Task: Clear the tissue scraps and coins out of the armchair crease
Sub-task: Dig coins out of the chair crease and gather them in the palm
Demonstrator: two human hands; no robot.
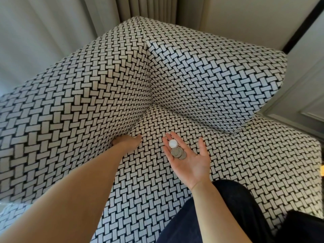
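The armchair (245, 172) is covered in black-and-white basket-weave fabric. My left hand (127, 142) is pushed into the crease (133, 123) between the seat and the left armrest (61, 111); its fingers are buried in the gap and hidden, only the thumb and the back of the hand show. My right hand (191, 159) lies palm up over the seat, fingers straight, carrying several silver coins (177, 150) stacked near the base of the fingers. No tissue scraps are visible.
A matching cushion (219, 81) leans in the chair's back right corner. Grey curtains (52, 32) hang behind on the left, a panelled wall (301, 95) stands at the right. My dark-trousered leg (219, 216) rests at the seat's front edge.
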